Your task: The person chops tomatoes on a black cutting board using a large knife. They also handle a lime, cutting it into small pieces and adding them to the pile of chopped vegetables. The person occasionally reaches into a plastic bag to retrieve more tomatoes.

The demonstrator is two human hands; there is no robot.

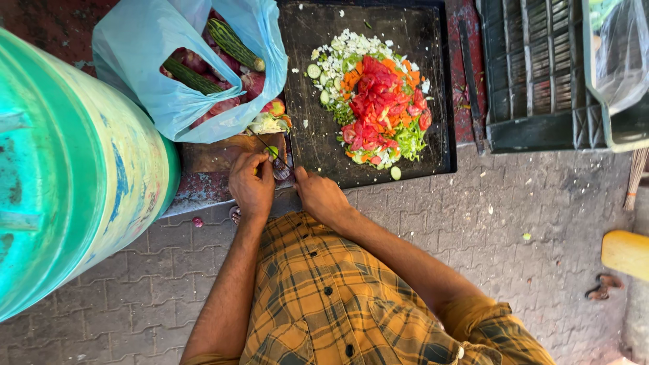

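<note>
Fingers: left hand (251,184) pinches a small onion (280,169) at the tray's near left corner; right hand (320,196) is closed on a thin knife (270,150) whose blade runs toward 11 o'clock.
Edges: black tray (307,145) lies at 12 o'clock, the salad heap (375,101) well inside its rim.
Room: blue bag (159,74) crowds 11 o'clock, green drum (67,169) fills 9 o'clock, dark crate (534,74) at 2 o'clock.
Surface: worn red bench (203,179) over grey paving (514,223), open toward 4 o'clock.
</note>
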